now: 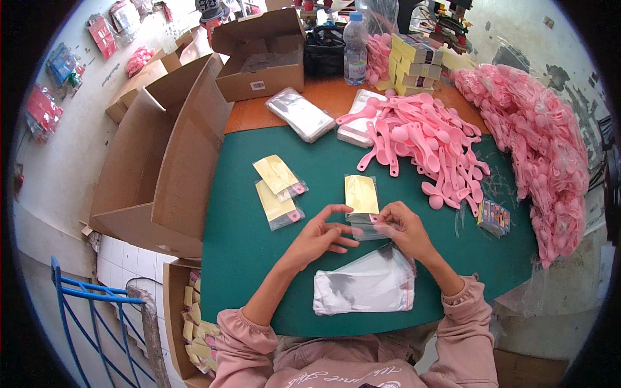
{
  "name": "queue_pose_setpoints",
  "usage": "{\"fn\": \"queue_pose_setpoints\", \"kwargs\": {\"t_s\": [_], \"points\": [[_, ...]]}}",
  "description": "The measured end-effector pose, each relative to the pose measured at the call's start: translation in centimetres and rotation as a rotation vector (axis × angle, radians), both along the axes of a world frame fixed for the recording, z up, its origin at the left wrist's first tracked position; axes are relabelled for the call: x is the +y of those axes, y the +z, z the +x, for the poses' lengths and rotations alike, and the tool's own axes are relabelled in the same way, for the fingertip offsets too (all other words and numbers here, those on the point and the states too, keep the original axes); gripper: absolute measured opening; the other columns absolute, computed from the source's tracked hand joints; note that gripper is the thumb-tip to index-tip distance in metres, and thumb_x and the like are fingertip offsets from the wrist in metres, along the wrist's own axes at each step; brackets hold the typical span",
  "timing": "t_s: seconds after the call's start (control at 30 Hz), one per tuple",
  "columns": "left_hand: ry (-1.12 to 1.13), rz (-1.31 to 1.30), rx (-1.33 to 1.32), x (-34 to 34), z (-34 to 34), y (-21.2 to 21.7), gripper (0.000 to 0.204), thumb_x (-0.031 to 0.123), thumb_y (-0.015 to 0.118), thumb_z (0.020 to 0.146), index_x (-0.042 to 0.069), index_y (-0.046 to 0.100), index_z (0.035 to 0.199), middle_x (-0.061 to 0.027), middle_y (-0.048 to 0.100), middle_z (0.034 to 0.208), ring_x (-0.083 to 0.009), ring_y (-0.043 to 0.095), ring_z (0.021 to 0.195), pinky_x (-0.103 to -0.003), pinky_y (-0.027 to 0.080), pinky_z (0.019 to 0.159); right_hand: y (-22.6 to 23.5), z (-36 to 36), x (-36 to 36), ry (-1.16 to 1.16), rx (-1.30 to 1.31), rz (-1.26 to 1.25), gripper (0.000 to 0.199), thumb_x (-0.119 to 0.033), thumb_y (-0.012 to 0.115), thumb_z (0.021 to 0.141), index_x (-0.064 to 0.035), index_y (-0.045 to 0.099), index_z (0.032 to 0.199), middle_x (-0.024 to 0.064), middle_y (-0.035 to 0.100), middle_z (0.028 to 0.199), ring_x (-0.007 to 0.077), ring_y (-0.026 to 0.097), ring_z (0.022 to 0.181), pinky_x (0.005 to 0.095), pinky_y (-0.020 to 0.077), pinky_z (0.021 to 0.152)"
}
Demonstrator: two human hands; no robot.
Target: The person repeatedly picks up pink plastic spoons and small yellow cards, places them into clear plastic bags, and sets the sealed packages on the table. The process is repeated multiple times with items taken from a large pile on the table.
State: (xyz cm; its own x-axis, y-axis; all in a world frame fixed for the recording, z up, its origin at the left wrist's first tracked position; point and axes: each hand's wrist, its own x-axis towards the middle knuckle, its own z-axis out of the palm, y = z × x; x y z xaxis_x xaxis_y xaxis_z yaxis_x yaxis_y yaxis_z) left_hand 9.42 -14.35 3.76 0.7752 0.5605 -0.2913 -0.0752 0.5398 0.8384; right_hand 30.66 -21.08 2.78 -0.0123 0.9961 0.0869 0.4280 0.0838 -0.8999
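Glossy clear plastic sleeves lie on the smooth, matt green tabletop. The spoons look to me like smooth pink plastic, the big box matt cardboard.

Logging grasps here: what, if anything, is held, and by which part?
The right hand pinches the near right side of a clear bag with a yellow card; whether the left hand also grips it can't be told.

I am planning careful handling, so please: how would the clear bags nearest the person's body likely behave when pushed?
The clear bags look thin and glossy, so they are probably floppy and light. Their uneven, overlapping edges suggest they may slide apart. Lying flat on the green surface, they seem unlikely to roll or tip.
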Motion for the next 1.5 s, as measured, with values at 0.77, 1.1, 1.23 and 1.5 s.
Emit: {"fn": "queue_pose_setpoints", "kwargs": {"t_s": [0.77,1.1,1.23,1.5], "points": [[0.234,0.574,0.431,-0.8,2.0,-1.5,0.019,0.009,0.059,0.081,0.003,0.049,0.096,-0.0045,0.055,0.087,-0.0089,0.056,0.075,-0.021,0.050,0.052,-0.1,-1.3,0.0,-0.184,0.397,-0.197,0.020,-0.002,0.055,0.082,0.0005,0.048,0.101,0.0089,0.059,0.074,0.0120,0.061,0.063,0.0222,0.0503,0.055],[0.413,1.504,0.818,1.3,-1.1,-1.2,0.040,0.013,0.059,0.080,0.010,0.050,0.118,-0.0143,0.050,0.111,-0.0266,0.054,0.096,-0.039,0.048,0.073,2.2,8.7,-1.5,-0.490,-0.526,0.139,0.030,-0.003,0.053,0.076,-0.0003,0.052,0.106,0.0148,0.057,0.091,0.0267,0.056,0.082,0.0361,0.0449,0.071],[0.159,1.477,0.619,-1.8,2.1,0.4,0.035,0.016,0.063,0.076,0.005,0.053,0.107,-0.0177,0.051,0.107,-0.0322,0.054,0.093,-0.038,0.045,0.078,0.8,12.6,-2.8,-0.609,-0.889,0.044,0.024,-0.002,0.051,0.076,0.0005,0.053,0.100,0.0180,0.052,0.097,0.0336,0.049,0.091,0.0419,0.0415,0.077],[-0.079,0.991,0.367,-3.5,4.1,-0.7,0.023,0.008,0.066,0.073,0.001,0.057,0.093,-0.0093,0.057,0.088,-0.0172,0.058,0.076,-0.028,0.047,0.067,0.9,11.7,-2.3,-0.471,-0.806,0.023,0.020,-0.010,0.058,0.075,-0.0017,0.056,0.094,0.0172,0.050,0.094,0.0336,0.050,0.090,0.0426,0.0412,0.074]]}}
